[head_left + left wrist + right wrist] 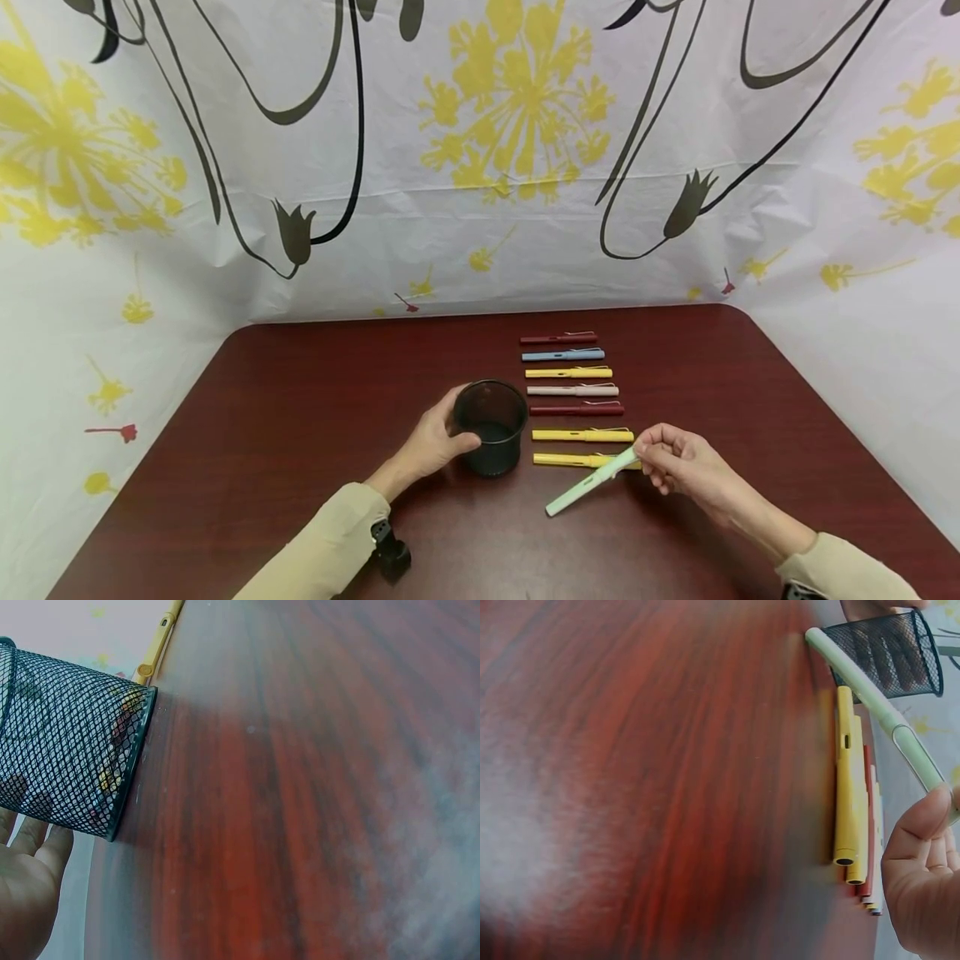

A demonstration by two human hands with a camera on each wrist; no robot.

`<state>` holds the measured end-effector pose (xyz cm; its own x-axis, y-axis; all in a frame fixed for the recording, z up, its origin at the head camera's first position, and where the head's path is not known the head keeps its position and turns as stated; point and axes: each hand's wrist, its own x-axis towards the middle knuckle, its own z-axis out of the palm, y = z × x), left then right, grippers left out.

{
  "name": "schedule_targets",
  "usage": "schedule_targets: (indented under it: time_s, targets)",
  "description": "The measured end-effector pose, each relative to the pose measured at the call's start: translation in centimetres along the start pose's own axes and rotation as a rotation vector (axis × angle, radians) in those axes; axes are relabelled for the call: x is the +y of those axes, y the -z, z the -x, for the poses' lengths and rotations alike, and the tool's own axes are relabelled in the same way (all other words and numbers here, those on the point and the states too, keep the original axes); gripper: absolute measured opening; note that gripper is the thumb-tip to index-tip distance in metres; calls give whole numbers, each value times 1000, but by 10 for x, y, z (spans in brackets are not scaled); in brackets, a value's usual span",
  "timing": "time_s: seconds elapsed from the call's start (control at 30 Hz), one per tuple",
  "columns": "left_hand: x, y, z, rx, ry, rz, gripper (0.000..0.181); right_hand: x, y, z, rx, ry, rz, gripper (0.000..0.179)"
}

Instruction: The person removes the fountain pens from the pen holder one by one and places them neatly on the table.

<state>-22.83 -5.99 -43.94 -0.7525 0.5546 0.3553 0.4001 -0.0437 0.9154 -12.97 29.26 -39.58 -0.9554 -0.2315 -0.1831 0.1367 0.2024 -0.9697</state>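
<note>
Around the left side of a black mesh pen cup (491,458) curves my left hand (437,435), thumb in front and fingers partly hidden behind. The left wrist view shows the cup's mesh wall (67,735) against those fingers. My right hand (690,467) pinches a mint green pen (588,483) by its clip end, between thumb and fingers. The pen slants down to the left, over the end of the nearest yellow pen (562,459). In the right wrist view, the green pen (855,682) is above the table, its far end in front of the mesh cup (885,656).
Right of the cup several pens lie in a column, roughly parallel: another yellow (573,435), a dark red (573,410), a pale pink (570,390), a yellow (562,373), a blue (558,356) and a dark red (555,339). A patterned cloth (480,250) hangs behind the table (337,358).
</note>
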Motion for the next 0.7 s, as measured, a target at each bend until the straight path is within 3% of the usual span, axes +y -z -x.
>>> schedule_targets:
  time_s: [0.3,0.7]
  targets:
    - [1,2,1,10,16,-19,88,5,-1,3,9,-3,22,11]
    - [-1,1,-2,5,11,-11,89,6,2,6,-9,-112,40,25]
